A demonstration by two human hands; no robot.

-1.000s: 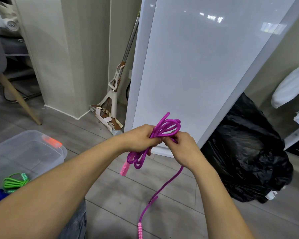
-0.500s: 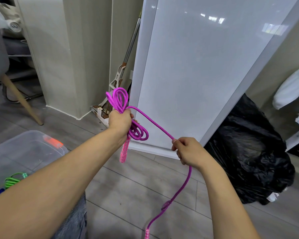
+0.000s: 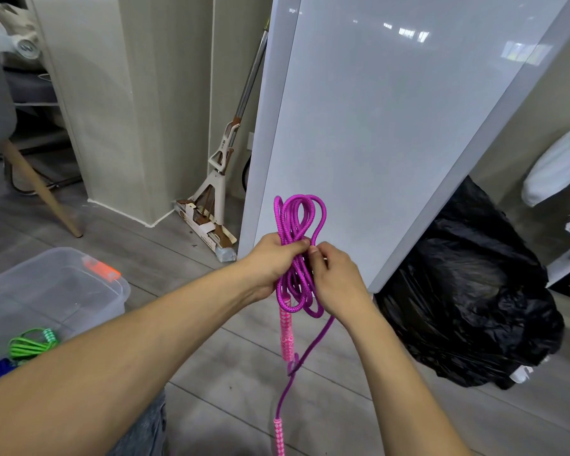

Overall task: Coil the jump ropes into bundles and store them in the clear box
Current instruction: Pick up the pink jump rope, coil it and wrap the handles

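I see my left hand (image 3: pixel 272 263) clenched round the purple rope (image 3: pixel 298 218) at its coils' waist, right hand (image 3: pixel 338 279) pinching a strand at 3 o'clock; it looks soft and floppy, best held mid-bundle.

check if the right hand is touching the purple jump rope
Touching. The head view shows the right hand pinching the purple jump rope at the coil's middle, opposite the left hand, which grips the bundle.
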